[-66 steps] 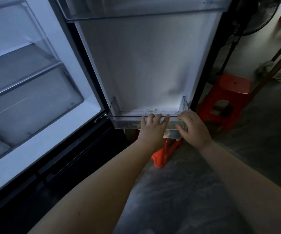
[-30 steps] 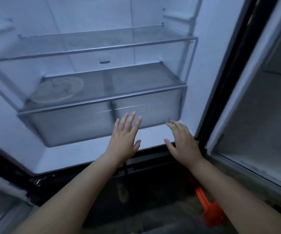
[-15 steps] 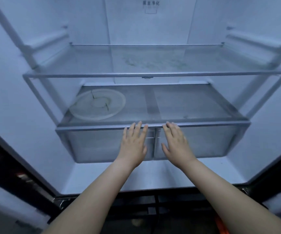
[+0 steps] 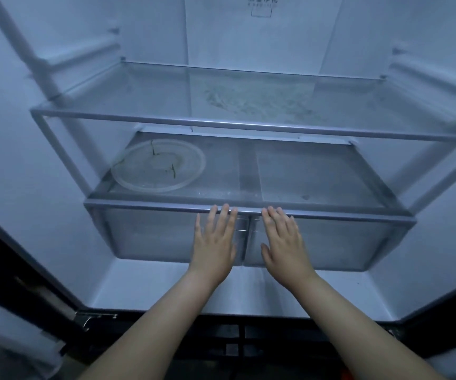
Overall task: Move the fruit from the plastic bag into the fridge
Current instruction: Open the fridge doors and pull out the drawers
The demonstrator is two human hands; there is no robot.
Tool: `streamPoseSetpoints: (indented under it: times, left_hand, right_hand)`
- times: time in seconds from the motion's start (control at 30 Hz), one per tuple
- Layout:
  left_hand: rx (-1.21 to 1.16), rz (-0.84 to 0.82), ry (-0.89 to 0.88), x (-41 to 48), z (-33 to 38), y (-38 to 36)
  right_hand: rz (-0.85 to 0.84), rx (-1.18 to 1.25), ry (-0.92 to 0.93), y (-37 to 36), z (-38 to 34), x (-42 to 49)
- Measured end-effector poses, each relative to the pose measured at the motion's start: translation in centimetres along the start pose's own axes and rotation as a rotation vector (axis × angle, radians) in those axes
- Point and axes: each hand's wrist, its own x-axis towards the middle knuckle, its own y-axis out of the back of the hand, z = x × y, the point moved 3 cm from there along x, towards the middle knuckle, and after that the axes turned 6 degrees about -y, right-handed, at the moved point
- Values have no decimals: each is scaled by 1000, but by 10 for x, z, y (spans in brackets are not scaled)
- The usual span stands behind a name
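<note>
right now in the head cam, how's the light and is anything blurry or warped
Head view: dim, cold bluish light, no hard glare. Head view: the wide lens bows the upper shelf along its front rim. Head view: the left hand and right hand look fairly sharp, while the left wall rail smears near the edge.

Dim, cool bluish light fills the fridge [image 4: 144,37], brightest on its back wall, while the bottom of the picture sinks to near black. Wide-angle distortion bows the front rail of the upper glass shelf [image 4: 248,100], and the left side smears with blur.
</note>
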Motion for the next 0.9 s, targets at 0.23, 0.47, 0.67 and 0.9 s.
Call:
streamPoseSetpoints:
  times: [0.23,0.47,0.67,0.9]
  left_hand:
    - [-1229,359,606,-27,18,19]
    - [-2517,295,1254,-21,14,-9]
    - [-2587,392,1210,-17,8,-11]
    - [-2548,373,1222,-17,9,-9]
  right_hand:
    - [85,1211,-734,20,10,-32]
    - [-39,1914,-1219,-6,14,-23]
    - [-69,2141,-1234,-6,12,-17]
    - [-49,2202,-1217,-7,17,-21]
